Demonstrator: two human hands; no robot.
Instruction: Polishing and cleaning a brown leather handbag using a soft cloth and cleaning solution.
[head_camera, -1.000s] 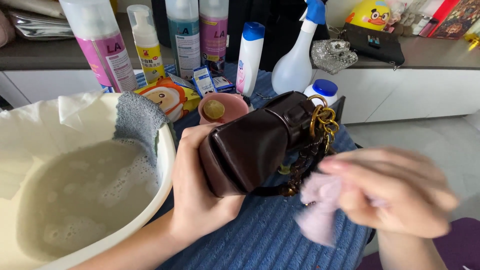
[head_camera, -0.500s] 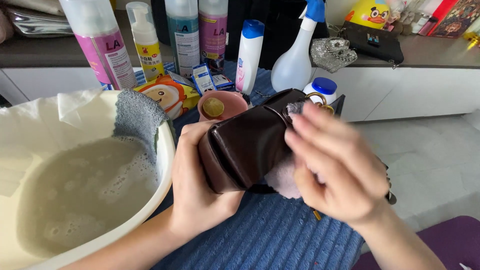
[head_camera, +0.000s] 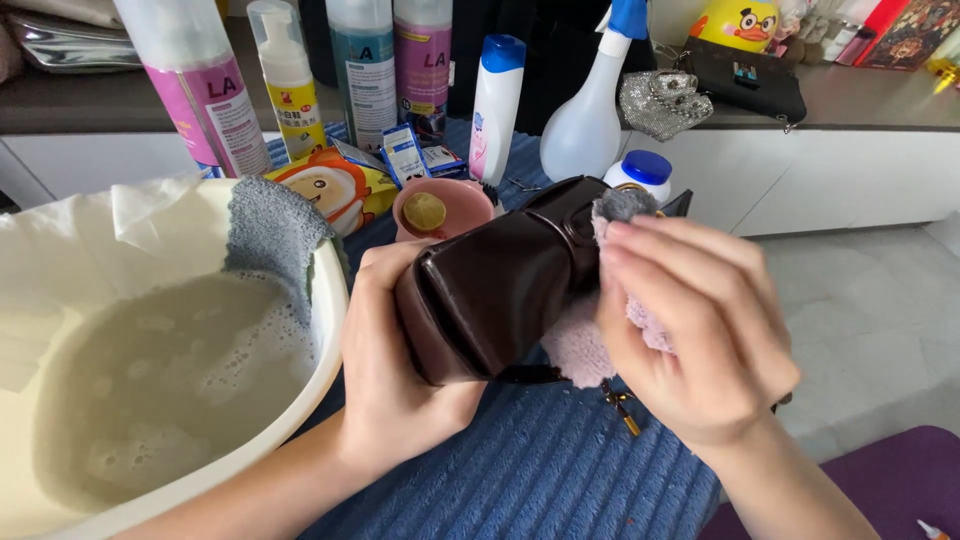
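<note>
- The left hand (head_camera: 385, 390) clamps the bag (head_camera: 500, 290) from below and behind, its fingers wrapped round the bag's near end, thumb side against the basin.
- The right hand (head_camera: 690, 340) closes on a pink cloth (head_camera: 580, 345) and presses it against the bag's right face; a grey tuft of the cloth shows above the fingertips.
- The bag is dark brown and glossy, held just above the blue mat (head_camera: 540, 470), between the two hands. Its long axis runs from the left palm up and away to the right, toward the spray bottle (head_camera: 590, 115).
- The right hand is the nearer to the bag's far, upper end; the left holds the lower end.
- A small gold clasp (head_camera: 625, 415) hangs under the right hand.
- Just left of the left wrist stands the basin (head_camera: 325, 300) of cloudy, foamy water, a grey sponge (head_camera: 270, 225) draped on its rim.
- Behind the bag: a pink cup (head_camera: 450, 205), a blue-capped jar (head_camera: 643, 172) and a row of bottles (head_camera: 365, 70).
</note>
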